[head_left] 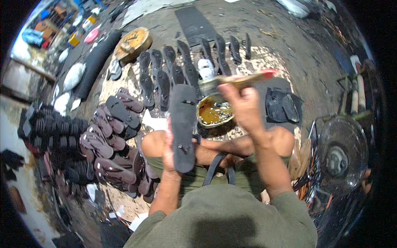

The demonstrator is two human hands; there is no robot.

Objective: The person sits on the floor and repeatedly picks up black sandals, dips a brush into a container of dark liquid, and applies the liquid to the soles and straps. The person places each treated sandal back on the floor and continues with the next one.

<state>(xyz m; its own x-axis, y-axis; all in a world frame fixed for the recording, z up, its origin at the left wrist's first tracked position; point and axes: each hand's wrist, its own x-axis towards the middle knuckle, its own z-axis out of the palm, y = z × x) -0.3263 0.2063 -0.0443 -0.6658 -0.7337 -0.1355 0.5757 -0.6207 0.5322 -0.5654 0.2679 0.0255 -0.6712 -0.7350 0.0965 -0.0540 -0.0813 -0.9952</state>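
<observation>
My left hand (168, 159) is closed round the edge of a dark grey sandal sole (184, 124), held upright above my crossed legs. Two small strap pieces show on the sole's face. My right hand (243, 105) grips a flat, pale tool with a red end (260, 77), smeared by motion, so its exact kind is unclear. Just below that tool sits an open round tub (202, 110) of shiny amber, glue-like liquid. Beyond it, rows of dark soles (168, 68) lie on a speckled board. A white bottle (206, 68) stands among them.
Finished-looking brown flip-flops (108, 140) are heaped at my left, beside stacked dark soles (53, 126). A round wooden block (132, 43) lies at the far left. On the right are dark sheet pieces (282, 105) and a fan (342, 155).
</observation>
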